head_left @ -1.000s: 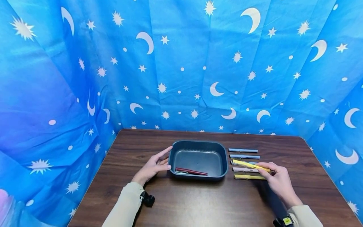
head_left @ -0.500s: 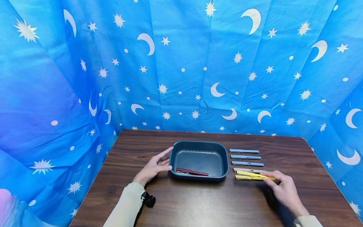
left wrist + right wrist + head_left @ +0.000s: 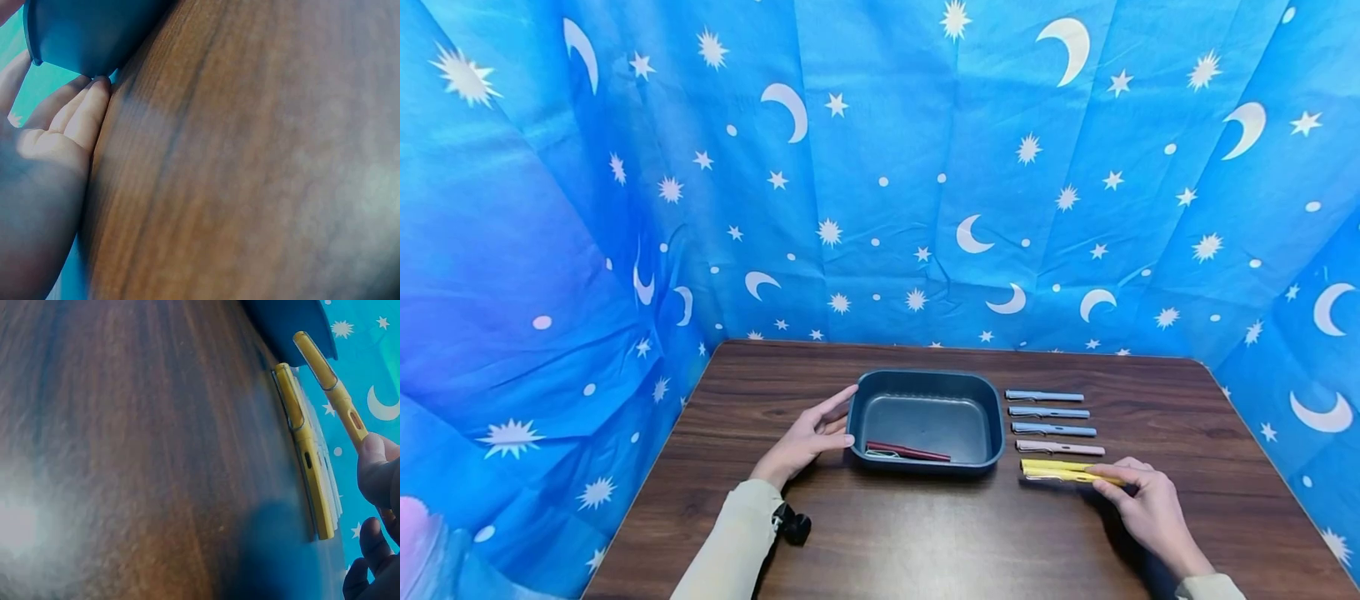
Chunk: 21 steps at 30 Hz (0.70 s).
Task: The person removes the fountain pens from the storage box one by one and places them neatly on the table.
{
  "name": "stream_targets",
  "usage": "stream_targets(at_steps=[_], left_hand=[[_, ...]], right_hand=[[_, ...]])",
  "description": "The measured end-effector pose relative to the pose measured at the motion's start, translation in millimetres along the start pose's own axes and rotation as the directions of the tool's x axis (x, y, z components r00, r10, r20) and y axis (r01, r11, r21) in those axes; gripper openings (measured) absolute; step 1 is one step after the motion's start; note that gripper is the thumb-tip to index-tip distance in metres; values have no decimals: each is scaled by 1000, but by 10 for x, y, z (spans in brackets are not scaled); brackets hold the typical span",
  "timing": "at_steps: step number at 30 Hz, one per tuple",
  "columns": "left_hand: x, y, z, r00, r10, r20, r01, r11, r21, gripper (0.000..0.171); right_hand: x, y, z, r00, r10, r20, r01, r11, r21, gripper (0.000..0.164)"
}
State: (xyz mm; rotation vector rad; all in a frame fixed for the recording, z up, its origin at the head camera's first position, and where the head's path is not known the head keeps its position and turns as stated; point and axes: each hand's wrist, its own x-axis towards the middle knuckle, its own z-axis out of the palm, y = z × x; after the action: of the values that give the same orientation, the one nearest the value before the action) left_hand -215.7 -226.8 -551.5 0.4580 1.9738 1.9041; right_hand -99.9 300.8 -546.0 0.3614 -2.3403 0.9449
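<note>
My right hand (image 3: 1150, 504) pinches a yellow capped pen (image 3: 340, 403) between thumb and fingers. The right wrist view shows it raised above a second yellow pen (image 3: 306, 456) that lies on the table. In the head view the two overlap, the held one on the near side. My left hand (image 3: 801, 446) touches the left end of a dark rectangular tub (image 3: 925, 467), thumb and index finger at the rim. Its other fingers (image 3: 87, 122) reach straight to the tub's outer wall in the left wrist view. Inside the tub lies a dark red pen (image 3: 917, 454) with a metal clip.
Right of the tub, a column of pens lies parallel: three bluish ones, the farthest a blue pen (image 3: 1045, 397), then a pale pinkish pen (image 3: 1060, 448). They rest on a brown wood-grain table (image 3: 910, 533). A blue cloth (image 3: 880, 150) with moons and stars hangs behind and at both sides.
My right hand has brought the yellow pen nearer to me, from over the third blue pen, past the pinkish pen, to the yellow pen on the table. The left hand and tub stay put.
</note>
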Motion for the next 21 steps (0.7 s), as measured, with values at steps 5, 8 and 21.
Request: stream_targets(at_steps=[5, 8, 21], left_hand=[[1, -3, 1, 1000, 9, 5, -9, 1000, -5, 78], [4, -6, -1, 1000, 14, 10, -14, 1000, -7, 79], [9, -12, -7, 1000, -7, -4, 7, 1000, 8, 77]], right_hand=[[-30, 18, 4, 1000, -15, 16, 15, 999, -42, 31], [-55, 29, 5, 999, -11, 33, 13, 998, -58, 31], [-94, 91, 13, 998, 12, 66, -1, 986, -166, 33]])
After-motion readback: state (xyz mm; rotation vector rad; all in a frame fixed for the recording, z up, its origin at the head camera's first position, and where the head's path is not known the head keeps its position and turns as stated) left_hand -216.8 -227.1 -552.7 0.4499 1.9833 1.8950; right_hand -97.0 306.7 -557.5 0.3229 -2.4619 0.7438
